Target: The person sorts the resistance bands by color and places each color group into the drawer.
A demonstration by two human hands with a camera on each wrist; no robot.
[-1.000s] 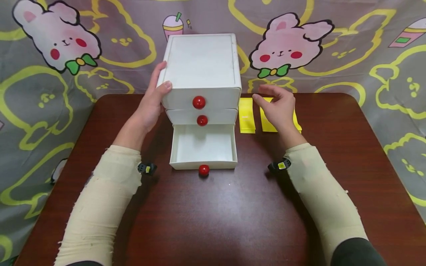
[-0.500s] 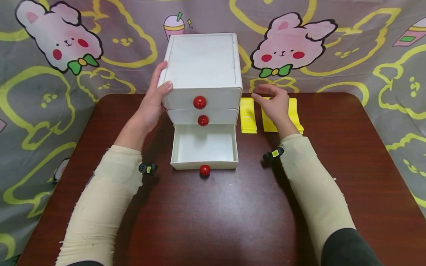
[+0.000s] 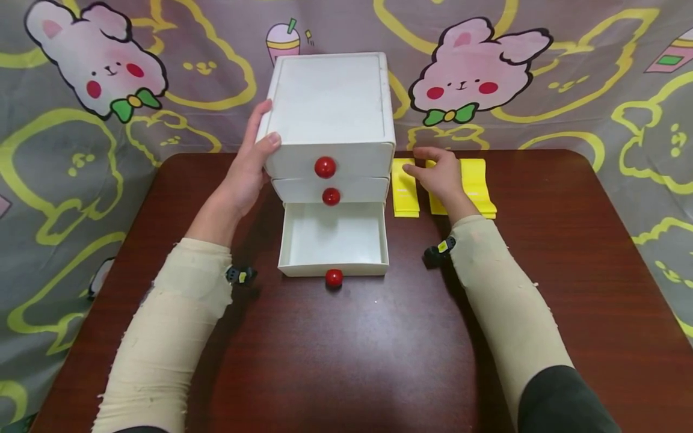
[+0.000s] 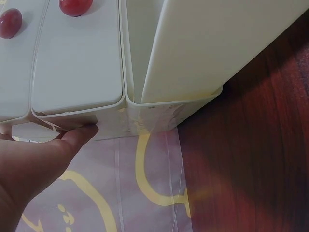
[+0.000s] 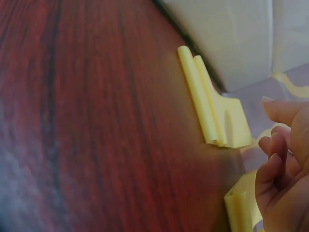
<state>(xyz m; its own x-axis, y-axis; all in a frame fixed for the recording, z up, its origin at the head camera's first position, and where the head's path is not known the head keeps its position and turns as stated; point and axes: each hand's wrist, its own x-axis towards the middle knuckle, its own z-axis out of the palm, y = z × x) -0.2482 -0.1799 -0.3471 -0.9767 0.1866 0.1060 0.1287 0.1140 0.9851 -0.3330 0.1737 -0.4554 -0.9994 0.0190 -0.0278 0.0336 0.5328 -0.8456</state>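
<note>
A white three-drawer cabinet [image 3: 330,99] with red ball knobs stands at the back of the table. Its bottom drawer [image 3: 332,240] is pulled out and looks empty; the upper two are in. My left hand [image 3: 243,171] rests against the cabinet's left side, its thumb at the top front corner. The left wrist view shows a fingertip pressed to the side wall. My right hand [image 3: 440,177] hovers over two folded yellow sheets, a narrow one [image 3: 405,201] beside the cabinet and a wider one [image 3: 475,180] farther right. Thumb and fingers are apart, and nothing shows between them.
The dark wooden table [image 3: 335,349] extends in front of the drawer. Close behind it hangs a patterned curtain [image 3: 346,27]. A dark wrist camera [image 3: 438,251] sits at the right sleeve, another camera [image 3: 240,275] at the left.
My right hand has moved left and a little lower, toward the narrow yellow sheet, uncovering more of the wider one. My left hand and the cabinet stay in place.
</note>
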